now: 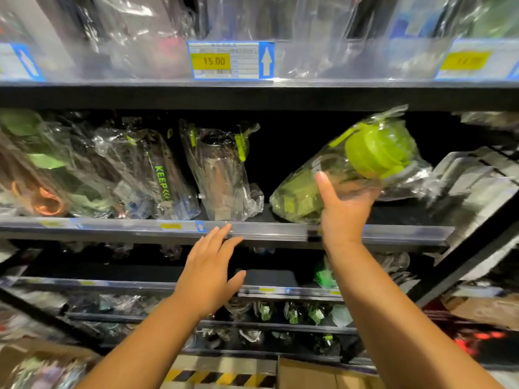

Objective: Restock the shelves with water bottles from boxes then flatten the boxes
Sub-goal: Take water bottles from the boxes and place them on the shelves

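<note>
Glossy, crinkled clear plastic is wrapping the green-lidded bottle [351,164] at three o'clock, while the smooth shelf rail [266,231] is gleaming below it.

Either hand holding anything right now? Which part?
Right hand grips the bagged green-lidded bottle around its mid-body, from underneath, lid end tilted up. Left hand is open near the shelf edge, holding nothing.

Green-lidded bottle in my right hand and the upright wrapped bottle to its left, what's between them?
Nothing: the head view shows only a dark gap on the shelf between the green-lidded bottle, held by the right hand, and the upright wrapped bottle.
</note>
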